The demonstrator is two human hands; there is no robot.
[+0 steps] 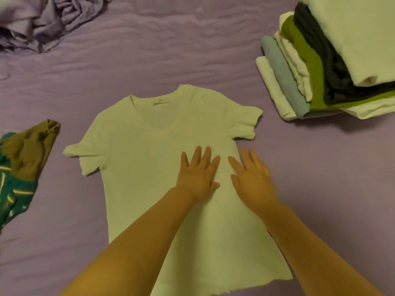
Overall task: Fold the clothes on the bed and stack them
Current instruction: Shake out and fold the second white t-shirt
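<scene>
White short-sleeved cotton T-shirt (149, 167) lies spread flat, front up, in the middle of the lilac quilted bedspread (149, 50), with its V-shaped neck at the far end and its hem at the near end. Both sleeves are stretched out to the sides.

The person's left hand (197, 176) lies palm down on the chest part of the shirt, right of its middle. The fingers are straight and a little spread, they point to the far side, and they grasp nothing; the hand only presses on the cloth. The right hand (252, 178) is just beside it, also flat with straight fingers. Its thumb and first finger rest on the right edge of the shirt, and the outer fingers lie over the bedspread next to this edge. The two hands are near each other but do not touch. Both forearms come in from the near side across the lower part of the shirt.

Inside the neck there is a small pale label (159, 101), but it is too blurred to read any writing on it.

At the far right stands a stack of folded clothes (310, 67), in white, grey-blue, green and dark grey layers, well apart from the shirt. At the left edge lies a crumpled brown and teal patterned garment (19, 167). At the far left corner a bunched lilac sheet (42, 20) is heaped.
</scene>
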